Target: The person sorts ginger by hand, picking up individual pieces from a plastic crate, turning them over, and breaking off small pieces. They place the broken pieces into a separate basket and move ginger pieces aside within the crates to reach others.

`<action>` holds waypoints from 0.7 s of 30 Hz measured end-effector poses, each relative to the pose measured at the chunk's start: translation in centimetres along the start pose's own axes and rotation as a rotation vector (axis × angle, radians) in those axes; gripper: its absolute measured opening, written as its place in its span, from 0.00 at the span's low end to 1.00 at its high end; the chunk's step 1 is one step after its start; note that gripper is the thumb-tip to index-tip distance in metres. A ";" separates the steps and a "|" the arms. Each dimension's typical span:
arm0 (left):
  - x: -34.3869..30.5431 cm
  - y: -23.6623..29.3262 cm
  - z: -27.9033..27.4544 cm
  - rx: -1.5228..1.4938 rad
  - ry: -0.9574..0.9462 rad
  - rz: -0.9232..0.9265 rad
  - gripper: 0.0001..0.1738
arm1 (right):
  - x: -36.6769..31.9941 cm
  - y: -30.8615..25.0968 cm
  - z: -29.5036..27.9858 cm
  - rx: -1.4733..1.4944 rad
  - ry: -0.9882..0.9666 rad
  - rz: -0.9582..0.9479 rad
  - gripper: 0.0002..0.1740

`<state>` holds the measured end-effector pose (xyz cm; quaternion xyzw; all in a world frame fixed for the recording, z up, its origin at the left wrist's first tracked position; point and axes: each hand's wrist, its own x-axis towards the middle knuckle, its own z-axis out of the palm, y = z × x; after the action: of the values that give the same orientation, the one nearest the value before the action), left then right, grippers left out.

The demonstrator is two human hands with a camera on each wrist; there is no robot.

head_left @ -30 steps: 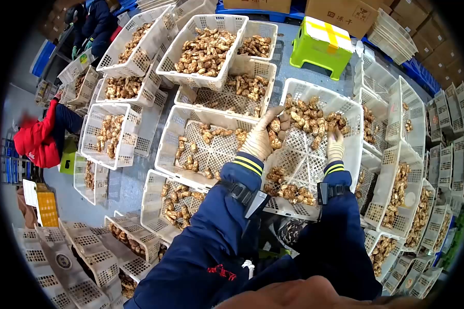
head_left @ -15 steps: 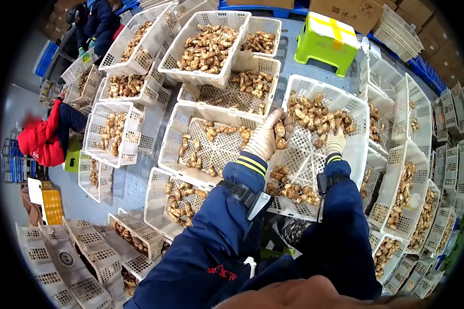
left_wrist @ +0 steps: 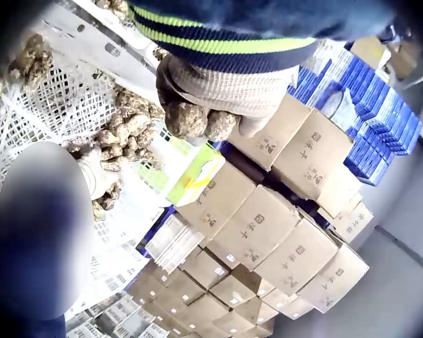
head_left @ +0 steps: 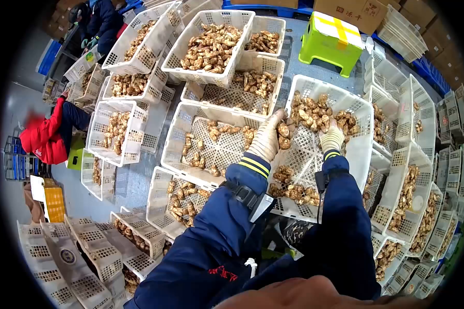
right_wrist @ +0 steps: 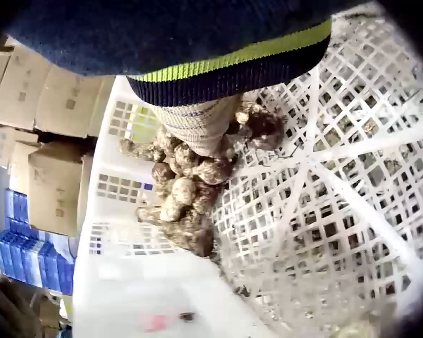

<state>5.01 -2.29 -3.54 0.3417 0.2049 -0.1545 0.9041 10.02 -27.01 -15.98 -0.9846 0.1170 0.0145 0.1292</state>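
My gloved left hand is over the left rim of a white perforated crate. It grips knobbly brown-and-cream mushrooms; two show below the glove in the left wrist view. My gloved right hand reaches into the mushroom pile at the crate's far side. In the right wrist view, the right glove points down among the mushrooms, with a dark-capped one right beside it. The right fingertips are hidden there, so I cannot tell whether they pinch one. Another mushroom cluster lies at the crate's near side.
Left of this crate stands another crate with scattered mushrooms; a fuller crate is stacked beyond. More crates line the right. A green stool stands ahead, near cardboard boxes. A person in a red jacket is at far left.
The right hand has shifted slightly left and deeper into the pile, its fingers now less visible. The left hand keeps its mushrooms at the rim. The whole head view has drifted slightly right.
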 end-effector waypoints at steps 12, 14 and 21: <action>0.1 0.1 -0.2 0.025 0.013 0.044 0.19 | -4.9 -2.6 -2.7 1.998 -0.647 0.128 0.19; 0.8 -0.1 -0.7 0.028 0.008 0.092 0.20 | -4.6 -3.0 -3.0 1.974 -0.649 0.120 0.20; 0.6 -0.5 -1.1 0.333 -0.115 0.090 0.32 | -6.3 -5.6 -7.8 1.438 -0.456 -0.077 0.52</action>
<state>5.00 -1.94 -4.83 0.4860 0.1091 -0.1649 0.8513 5.15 -22.37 -6.69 -0.6335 0.0334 0.1332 0.7614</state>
